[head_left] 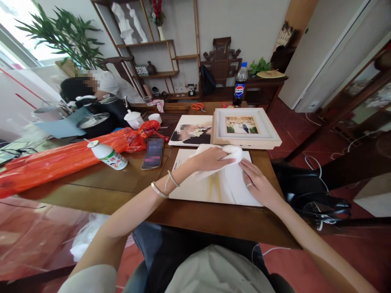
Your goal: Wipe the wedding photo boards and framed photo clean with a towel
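Note:
A large white photo print (226, 189) lies flat on the wooden table (122, 179) in front of me. My left hand (210, 158) is closed on a crumpled white cloth (233, 152) and presses it onto the print's far part. My right hand (258, 181), wearing a ring, rests flat with fingers stretched out on the print's right side, just beside the cloth. Bracelets circle my left wrist.
A white picture frame (246, 127) and another photo print (191, 132) lie beyond. A phone (152, 152), white bottle (106, 154) and orange plastic bag (61, 160) sit left. Scissors (198, 107) and a cola bottle (240, 85) stand far back. Another person (88, 83) sits at the far left.

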### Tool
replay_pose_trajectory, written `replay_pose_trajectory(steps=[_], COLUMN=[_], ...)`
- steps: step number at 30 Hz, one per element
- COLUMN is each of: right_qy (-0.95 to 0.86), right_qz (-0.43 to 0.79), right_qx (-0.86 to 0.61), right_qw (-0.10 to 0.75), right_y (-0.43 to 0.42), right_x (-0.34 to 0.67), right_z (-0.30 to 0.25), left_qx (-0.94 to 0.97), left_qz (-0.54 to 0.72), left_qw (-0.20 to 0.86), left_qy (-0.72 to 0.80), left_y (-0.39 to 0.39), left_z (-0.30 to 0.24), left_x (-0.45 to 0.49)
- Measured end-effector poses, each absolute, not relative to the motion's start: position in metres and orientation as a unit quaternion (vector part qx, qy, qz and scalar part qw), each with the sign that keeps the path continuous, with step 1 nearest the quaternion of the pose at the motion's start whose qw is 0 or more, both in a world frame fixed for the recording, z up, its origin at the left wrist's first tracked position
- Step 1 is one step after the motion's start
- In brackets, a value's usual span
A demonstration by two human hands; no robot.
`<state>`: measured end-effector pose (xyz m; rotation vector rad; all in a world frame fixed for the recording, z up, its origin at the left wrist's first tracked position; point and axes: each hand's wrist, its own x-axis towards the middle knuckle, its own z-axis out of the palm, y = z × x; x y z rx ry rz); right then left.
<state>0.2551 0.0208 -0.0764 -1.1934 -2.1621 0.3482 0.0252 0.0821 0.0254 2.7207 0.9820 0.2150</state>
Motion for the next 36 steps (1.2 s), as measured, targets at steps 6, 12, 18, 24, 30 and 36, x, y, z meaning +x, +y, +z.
replay_pose_trajectory(steps=[6, 12, 18, 24, 30, 36], right_qy=[-0.822, -0.819, -0.818, -0.818, -0.828, -0.828], right_qz=[0.136, 0.142, 0.142, 0.139, 0.144, 0.14], right_qx=[-0.455, -0.455, -0.453, -0.457, -0.449, -0.438], right_qw=[0.315, 0.32, 0.324, 0.32, 0.303, 0.321], right_y=[0.02, 0.019, 0.019, 0.019, 0.017, 0.019], right_x=[0.255, 0.253, 0.253, 0.253, 0.252, 0.253], right_z=[-0.076, -0.076, -0.074, -0.073, -0.064, -0.069], left_qx=[0.9, 0.869, 0.892, 0.901, 0.944, 0.927], left_qz=[0.052, 0.049, 0.084, 0.1, 0.058, -0.036], left_qw=[0.167, 0.195, 0.198, 0.233, 0.073, -0.084], left_qy=[0.399, 0.452, 0.397, 0.351, 0.317, 0.364], left_y=[0.089, 0.092, 0.095, 0.103, 0.078, 0.034], left_z=[0.033, 0.034, 0.029, 0.03, 0.032, 0.016], left_x=[-0.015, -0.05, -0.004, 0.059, 0.085, 0.063])
